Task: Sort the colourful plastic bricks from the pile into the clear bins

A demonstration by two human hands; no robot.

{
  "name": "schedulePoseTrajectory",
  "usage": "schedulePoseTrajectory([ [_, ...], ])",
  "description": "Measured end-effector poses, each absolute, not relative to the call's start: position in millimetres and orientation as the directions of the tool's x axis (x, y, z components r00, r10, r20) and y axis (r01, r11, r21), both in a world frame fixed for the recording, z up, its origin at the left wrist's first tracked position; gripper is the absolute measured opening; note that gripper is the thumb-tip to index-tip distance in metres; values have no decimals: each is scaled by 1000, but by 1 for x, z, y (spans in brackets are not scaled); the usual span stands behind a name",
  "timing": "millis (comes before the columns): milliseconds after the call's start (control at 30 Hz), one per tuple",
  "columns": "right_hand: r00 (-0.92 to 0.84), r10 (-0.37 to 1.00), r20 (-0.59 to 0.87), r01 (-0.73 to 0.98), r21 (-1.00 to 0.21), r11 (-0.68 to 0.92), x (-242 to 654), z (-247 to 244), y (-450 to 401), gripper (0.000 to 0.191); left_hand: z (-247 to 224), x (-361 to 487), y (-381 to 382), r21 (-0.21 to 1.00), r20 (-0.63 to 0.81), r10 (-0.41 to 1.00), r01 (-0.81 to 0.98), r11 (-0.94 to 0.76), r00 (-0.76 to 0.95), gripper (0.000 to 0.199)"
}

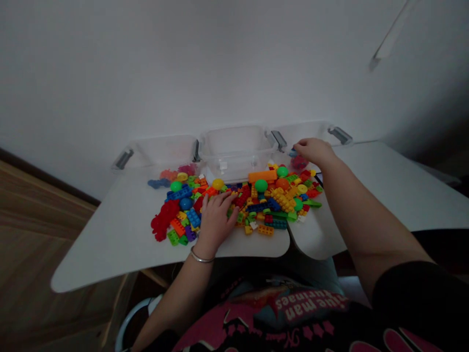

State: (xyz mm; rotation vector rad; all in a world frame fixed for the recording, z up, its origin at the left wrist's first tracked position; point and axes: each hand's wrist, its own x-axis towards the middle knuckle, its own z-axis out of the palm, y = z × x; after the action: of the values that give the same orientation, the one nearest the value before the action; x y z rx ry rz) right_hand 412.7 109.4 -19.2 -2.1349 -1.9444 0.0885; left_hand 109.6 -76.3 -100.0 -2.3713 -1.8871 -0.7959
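A wide pile of coloured toy bricks and balls (282,198) covers the middle of the white table. My left hand (217,217), with a bangle at the wrist, lies on the pile, fingers spread near a yellow ball (218,184) and some red bricks (242,196). Over the right clear bin (311,130), my right hand (314,150) is closed, fingertips pinched on a small blue piece (293,152). Just below that hand, red pieces (299,162) show through the bin's wall.
Clear bins with grey latches stand along the wall: a middle one (238,142) and a left one (161,149). Orange and pink pieces (176,172) lie by the left bin. Two white tabletops (106,234) meet at a seam near my body.
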Motion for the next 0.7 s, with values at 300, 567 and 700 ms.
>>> schedulePoseTrajectory([
  [300,102,935,340,875,-479,78,412,-21,95,30,-100,110,-76,301,413,899,909,-288,148,35],
  [567,-37,771,635,742,-500,447,380,-23,19,22,-102,109,-76,310,405,904,908,-280,140,35],
  [700,-345,735,584,658,-408,633,354,-44,-16,15,-101,109,-76,313,403,905,910,-274,134,35],
])
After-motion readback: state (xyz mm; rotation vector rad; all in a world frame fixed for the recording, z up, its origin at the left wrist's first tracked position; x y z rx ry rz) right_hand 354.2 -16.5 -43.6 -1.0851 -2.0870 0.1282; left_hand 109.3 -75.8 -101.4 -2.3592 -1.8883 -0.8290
